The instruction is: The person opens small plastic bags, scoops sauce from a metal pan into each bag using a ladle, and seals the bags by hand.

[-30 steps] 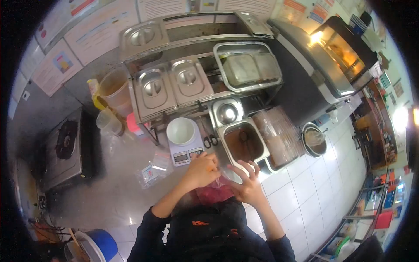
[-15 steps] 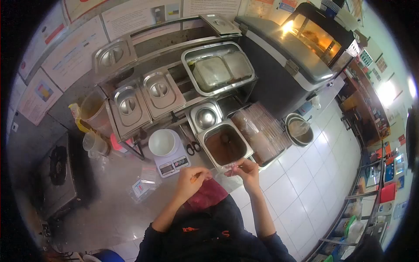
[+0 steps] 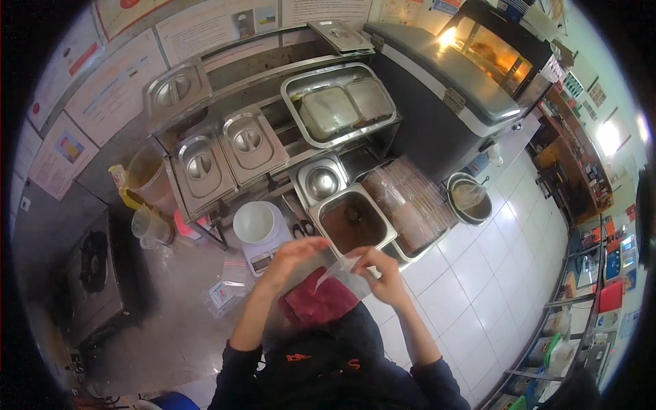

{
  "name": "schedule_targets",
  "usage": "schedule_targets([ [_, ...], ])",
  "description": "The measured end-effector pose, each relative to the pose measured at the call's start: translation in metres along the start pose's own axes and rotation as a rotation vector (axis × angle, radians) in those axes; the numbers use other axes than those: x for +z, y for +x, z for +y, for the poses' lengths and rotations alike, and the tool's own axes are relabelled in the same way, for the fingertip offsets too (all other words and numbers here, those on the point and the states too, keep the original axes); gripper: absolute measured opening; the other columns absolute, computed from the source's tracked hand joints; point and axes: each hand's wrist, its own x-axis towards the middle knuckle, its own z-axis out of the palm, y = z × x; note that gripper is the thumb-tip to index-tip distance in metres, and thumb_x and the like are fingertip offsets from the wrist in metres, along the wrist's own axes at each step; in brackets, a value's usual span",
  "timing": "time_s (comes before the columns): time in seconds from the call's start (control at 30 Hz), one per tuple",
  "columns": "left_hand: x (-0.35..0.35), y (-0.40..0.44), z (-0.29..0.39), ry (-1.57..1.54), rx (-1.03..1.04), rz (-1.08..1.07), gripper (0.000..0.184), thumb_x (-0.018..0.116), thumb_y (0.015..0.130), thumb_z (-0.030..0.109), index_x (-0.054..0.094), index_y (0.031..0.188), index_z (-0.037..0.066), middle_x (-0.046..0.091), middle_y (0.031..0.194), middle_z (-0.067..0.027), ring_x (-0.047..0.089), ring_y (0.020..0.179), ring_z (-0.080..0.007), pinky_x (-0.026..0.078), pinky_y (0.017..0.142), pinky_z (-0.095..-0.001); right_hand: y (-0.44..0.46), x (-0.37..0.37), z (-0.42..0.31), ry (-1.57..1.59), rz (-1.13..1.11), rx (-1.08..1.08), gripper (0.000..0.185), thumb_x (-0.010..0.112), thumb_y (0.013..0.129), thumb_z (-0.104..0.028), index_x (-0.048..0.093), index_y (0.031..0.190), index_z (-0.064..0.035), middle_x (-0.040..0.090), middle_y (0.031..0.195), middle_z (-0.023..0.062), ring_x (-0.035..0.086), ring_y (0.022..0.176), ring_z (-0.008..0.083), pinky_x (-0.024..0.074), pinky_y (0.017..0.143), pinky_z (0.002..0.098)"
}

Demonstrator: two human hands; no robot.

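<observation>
With my right hand (image 3: 361, 265) I pinch the clear top of a plastic bag (image 3: 320, 299), its dark red contents hanging below and between my hands, close to my front. My left hand (image 3: 320, 247) is open, fingers stretched towards the bag; I can't tell if they touch it. Just beyond them, a white bowl (image 3: 254, 224) sits on the scale (image 3: 279, 244), and a steel pan (image 3: 378, 210) of brown liquid lies ahead of my right.

Beyond the left hand (image 3: 292, 258) sits the scale (image 3: 277, 244), bowl (image 3: 254, 223) on it; beyond the right hand (image 3: 383, 275), the pan (image 3: 380, 214); scissors (image 3: 303, 229) between scale and pan.
</observation>
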Motion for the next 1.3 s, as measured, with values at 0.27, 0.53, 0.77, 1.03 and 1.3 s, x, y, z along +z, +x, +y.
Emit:
schedule_targets([
  [0.27,0.01,0.009,-0.02,0.037,-0.215,-0.277,0.039,0.061,0.083,0.009,0.052,0.119,-0.002,0.059,0.108,-0.0074,0.055,0.098,-0.0126,0.043,0.087,-0.0259,0.008,0.003,0.015,-0.195,0.009,-0.205,0.013,0.063,0.077,-0.014,0.057,0.081,-0.0028,0.062,0.093,0.0109,0.06,0.086,0.0289,0.0455,0.074,0.0374],
  [0.53,0.011,0.004,-0.021,0.225,0.194,-0.07,0.04,0.064,0.079,0.003,0.053,0.117,0.001,0.058,0.106,-0.0048,0.054,0.096,-0.0123,0.044,0.084,-0.0253,0.027,-0.027,0.068,-1.082,0.224,0.388,0.034,0.068,0.069,-0.021,0.05,0.095,-0.0083,0.061,0.079,0.0138,0.061,0.073,0.0358,0.0473,0.064,0.0436],
  [0.77,0.006,0.007,-0.024,0.481,0.52,0.049,0.044,0.072,0.072,0.017,0.058,0.112,0.006,0.055,0.113,-0.0048,0.048,0.107,-0.0181,0.037,0.093,-0.0319,0.038,-0.07,0.088,-1.193,-0.054,-0.047,0.022,0.054,0.064,-0.002,0.064,0.082,-0.0083,0.063,0.089,0.0123,0.059,0.08,0.0276,0.0408,0.078,0.0421],
  [1.03,-0.007,0.015,-0.035,0.362,0.416,0.184,0.053,0.074,0.069,0.026,0.058,0.115,0.006,0.055,0.111,-0.0047,0.047,0.104,-0.0165,0.034,0.086,-0.028,0.028,-0.069,0.101,-0.951,-0.05,-0.167,0.017,0.06,0.061,-0.008,0.068,0.075,-0.0083,0.062,0.07,0.0065,0.058,0.064,0.0216,0.0399,0.073,0.0349],
  [1.3,-0.005,0.029,-0.036,0.283,0.425,0.201,0.055,0.069,0.075,0.032,0.054,0.122,0.006,0.055,0.113,-0.0045,0.046,0.106,-0.0156,0.035,0.084,-0.0267,0.018,-0.091,0.088,-0.41,0.171,0.228,0.025,0.055,0.067,0.009,0.069,0.085,-0.0013,0.064,0.068,0.004,0.054,0.06,0.0086,0.0429,0.057,0.0239],
])
